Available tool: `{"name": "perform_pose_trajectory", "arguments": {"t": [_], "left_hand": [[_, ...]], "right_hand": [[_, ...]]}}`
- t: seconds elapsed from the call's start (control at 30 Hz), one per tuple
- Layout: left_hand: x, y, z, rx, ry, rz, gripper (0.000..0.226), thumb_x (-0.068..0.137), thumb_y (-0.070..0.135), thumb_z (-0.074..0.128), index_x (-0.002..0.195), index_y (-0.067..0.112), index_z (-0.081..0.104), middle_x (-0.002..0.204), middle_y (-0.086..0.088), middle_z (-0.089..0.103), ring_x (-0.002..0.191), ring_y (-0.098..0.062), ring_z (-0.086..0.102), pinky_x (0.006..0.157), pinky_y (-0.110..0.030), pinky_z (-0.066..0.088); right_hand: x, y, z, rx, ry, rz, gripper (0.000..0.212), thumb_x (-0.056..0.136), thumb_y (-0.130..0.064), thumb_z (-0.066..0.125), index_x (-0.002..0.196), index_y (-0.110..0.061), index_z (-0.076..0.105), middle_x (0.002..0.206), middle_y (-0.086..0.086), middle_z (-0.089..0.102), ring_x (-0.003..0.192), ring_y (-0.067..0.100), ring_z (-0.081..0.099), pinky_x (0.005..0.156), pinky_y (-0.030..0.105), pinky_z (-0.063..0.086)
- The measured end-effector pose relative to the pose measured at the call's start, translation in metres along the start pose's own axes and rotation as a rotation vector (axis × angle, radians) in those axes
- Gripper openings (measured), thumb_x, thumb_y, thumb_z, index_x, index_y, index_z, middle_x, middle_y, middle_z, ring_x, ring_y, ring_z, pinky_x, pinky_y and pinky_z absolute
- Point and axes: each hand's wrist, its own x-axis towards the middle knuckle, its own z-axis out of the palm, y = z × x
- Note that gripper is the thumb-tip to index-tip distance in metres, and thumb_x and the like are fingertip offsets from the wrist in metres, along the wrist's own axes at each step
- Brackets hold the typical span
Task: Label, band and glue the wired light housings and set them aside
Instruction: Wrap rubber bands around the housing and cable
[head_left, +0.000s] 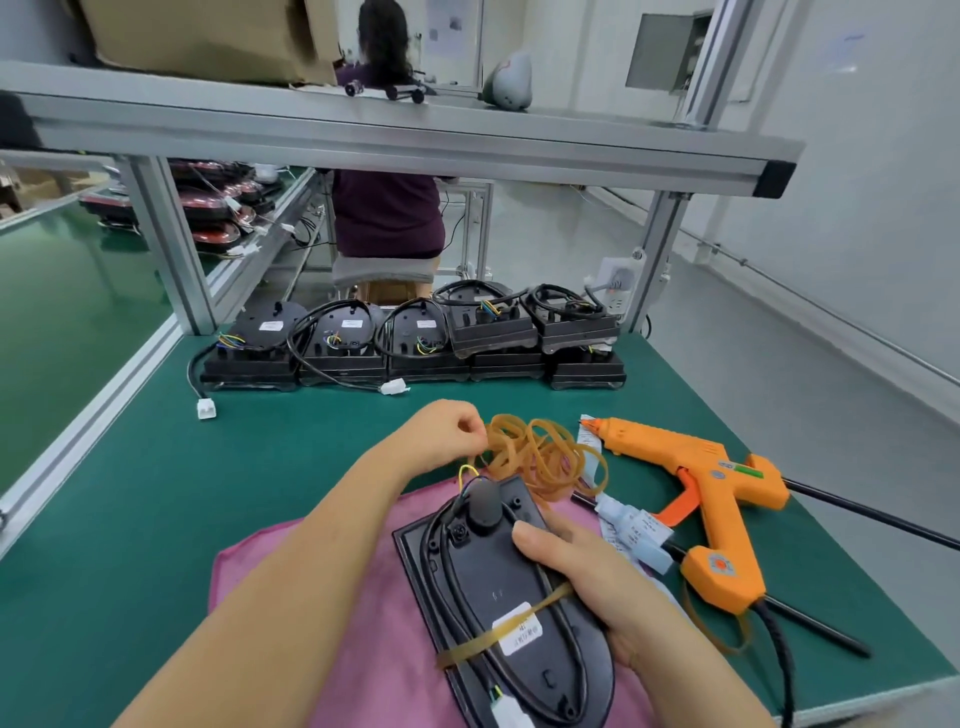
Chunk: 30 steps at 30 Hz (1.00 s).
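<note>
A black light housing (498, 582) lies back-up on a pink cloth (363, 623), its cable looped on it, a white label on its back and one tan rubber band stretched across the label. My right hand (582, 577) grips the housing's right edge, thumb on top. My left hand (441, 431) reaches beyond the housing and pinches a band in the pile of tan rubber bands (540, 452). An orange glue gun (711, 493) lies to the right.
Several finished black housings (410, 338) with coiled cables stand in a row at the back of the green table (130, 493), two white connectors trailing forward. A small glue bottle (634, 530) and label strip lie beside the gun. A person sits beyond the bench.
</note>
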Motion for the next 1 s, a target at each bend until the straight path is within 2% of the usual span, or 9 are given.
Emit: {"name": "perform_pose_trajectory", "arguments": {"t": [0.1,0.17,0.3,0.43,0.53,0.63,0.77,0.87,1.0], "left_hand": [[-0.012,0.005,-0.011,-0.124,0.036,0.040,0.011,0.078,0.005,0.062,0.074,0.015,0.059,0.074,-0.006,0.072,0.067,-0.014,0.062,0.067,-0.029,0.050],[-0.020,0.008,-0.015,-0.168,0.003,0.078,0.013,0.079,0.005,0.064,0.074,0.016,0.059,0.066,0.001,0.070,0.060,-0.006,0.061,0.062,-0.023,0.050],[-0.031,0.009,-0.016,-0.179,-0.017,0.105,0.022,0.080,0.008,0.072,0.070,0.023,0.058,0.058,0.012,0.058,0.047,0.001,0.048,0.047,-0.013,0.040],[-0.039,0.003,-0.019,-0.092,0.006,0.155,0.026,0.079,0.010,0.073,0.069,0.027,0.056,0.059,0.014,0.056,0.050,0.003,0.046,0.052,-0.011,0.038],[-0.044,0.002,-0.019,0.016,0.019,0.180,0.027,0.077,0.013,0.075,0.068,0.028,0.055,0.060,0.015,0.055,0.052,0.004,0.047,0.055,-0.009,0.038],[-0.048,0.007,-0.018,-0.016,-0.011,0.164,0.026,0.076,0.010,0.074,0.068,0.026,0.056,0.058,0.019,0.058,0.054,0.005,0.049,0.058,-0.009,0.040],[-0.057,0.012,-0.019,-0.195,-0.124,0.081,0.020,0.081,-0.001,0.066,0.079,0.020,0.064,0.078,0.003,0.068,0.069,-0.008,0.059,0.070,-0.024,0.050],[-0.069,0.006,-0.022,-0.399,-0.192,-0.017,0.017,0.089,0.001,0.060,0.083,0.014,0.067,0.074,0.002,0.069,0.064,-0.008,0.062,0.062,-0.022,0.051],[-0.083,0.002,-0.015,-0.934,-0.137,-0.098,0.018,0.092,-0.003,0.050,0.079,0.008,0.057,0.061,-0.002,0.054,0.049,-0.008,0.049,0.048,-0.018,0.045]], "right_hand": [[0.006,-0.003,0.003,-0.028,-0.037,-0.034,0.066,0.072,-0.030,0.073,0.134,-0.017,0.051,0.118,0.012,0.070,0.106,0.032,0.067,0.093,0.043,0.054],[0.009,-0.006,0.007,-0.054,-0.075,-0.039,0.076,0.070,-0.030,0.076,0.139,-0.023,0.045,0.124,0.011,0.066,0.108,0.031,0.067,0.093,0.043,0.054],[0.015,-0.012,0.016,-0.107,-0.110,-0.050,0.101,0.059,-0.034,0.082,0.148,-0.026,0.034,0.150,0.003,0.041,0.118,0.024,0.061,0.097,0.042,0.052],[0.013,-0.014,0.019,-0.021,-0.267,-0.069,0.094,0.055,-0.032,0.090,0.137,-0.023,0.047,0.133,0.009,0.061,0.112,0.028,0.065,0.087,0.036,0.056],[0.011,-0.015,0.019,0.000,-0.364,-0.058,0.092,0.053,-0.039,0.092,0.133,-0.021,0.052,0.129,0.015,0.063,0.110,0.032,0.063,0.093,0.039,0.054],[0.012,-0.015,0.020,0.042,-0.395,-0.022,0.096,0.054,-0.035,0.093,0.137,-0.017,0.049,0.128,0.019,0.062,0.103,0.031,0.066,0.090,0.038,0.055],[0.013,-0.013,0.021,0.133,-0.363,-0.028,0.090,0.050,-0.030,0.094,0.129,-0.014,0.054,0.114,0.018,0.069,0.092,0.028,0.070,0.076,0.035,0.059],[0.012,-0.011,0.018,0.103,-0.260,-0.050,0.085,0.052,-0.027,0.091,0.126,-0.005,0.057,0.115,0.027,0.066,0.095,0.035,0.065,0.080,0.040,0.057],[0.010,-0.009,0.015,-0.020,-0.147,-0.048,0.082,0.055,-0.028,0.081,0.122,0.009,0.052,0.114,0.031,0.064,0.094,0.036,0.063,0.086,0.045,0.053]]}}
